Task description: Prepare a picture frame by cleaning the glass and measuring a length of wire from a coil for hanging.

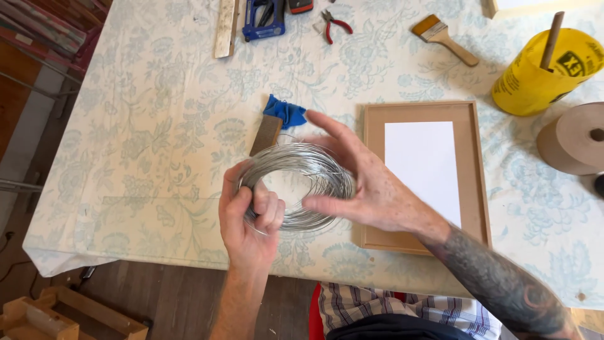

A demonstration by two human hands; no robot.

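Left hand [248,217] closed around one wire coil [296,186], held above the table [157,126]; right hand [358,182] open, fingers spread, touching the coil's right side. Nearby: one frame [478,182], one block [266,134], one blue cloth [284,111]. Farther: one pliers [333,25], one brush [443,38], one yellow bucket [535,79], one tape roll [576,138].

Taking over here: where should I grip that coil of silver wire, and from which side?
Grip the wire coil across its bundled rim, probably from the near-left, where the left hand already closes round the strands. The open centre lets fingers pass through and wrap the bundle. The right hand only rests open-fingered against the right side.
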